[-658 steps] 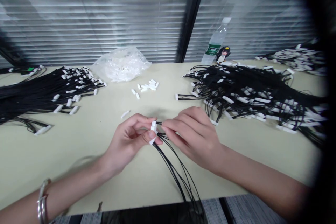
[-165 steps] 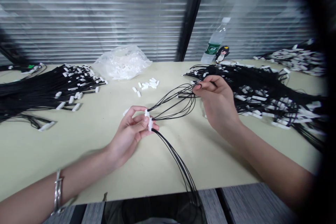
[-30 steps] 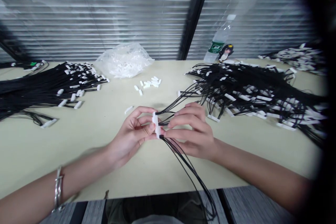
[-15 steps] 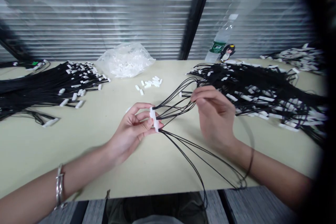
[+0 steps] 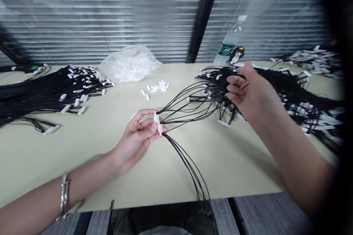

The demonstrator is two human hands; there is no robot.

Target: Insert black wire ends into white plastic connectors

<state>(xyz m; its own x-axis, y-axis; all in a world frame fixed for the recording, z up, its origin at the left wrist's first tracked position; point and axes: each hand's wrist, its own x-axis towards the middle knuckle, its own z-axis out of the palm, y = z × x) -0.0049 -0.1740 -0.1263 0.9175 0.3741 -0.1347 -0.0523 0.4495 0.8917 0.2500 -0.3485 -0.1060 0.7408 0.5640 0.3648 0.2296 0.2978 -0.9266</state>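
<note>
Pale table [image 5: 82, 154]: left hand [image 5: 135, 137] fingers pinching white connector [image 5: 158, 124], right hand [image 5: 252, 93] fingers curled among black wires [image 5: 193, 99].

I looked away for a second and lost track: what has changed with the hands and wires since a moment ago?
The right hand has swung away from the white connector, up and to the right over the tangled wire pile, drawing the black wires out into long loops. The left hand keeps its grip on the connector in about the same spot. The plastic bag and bottle have not moved.
</note>
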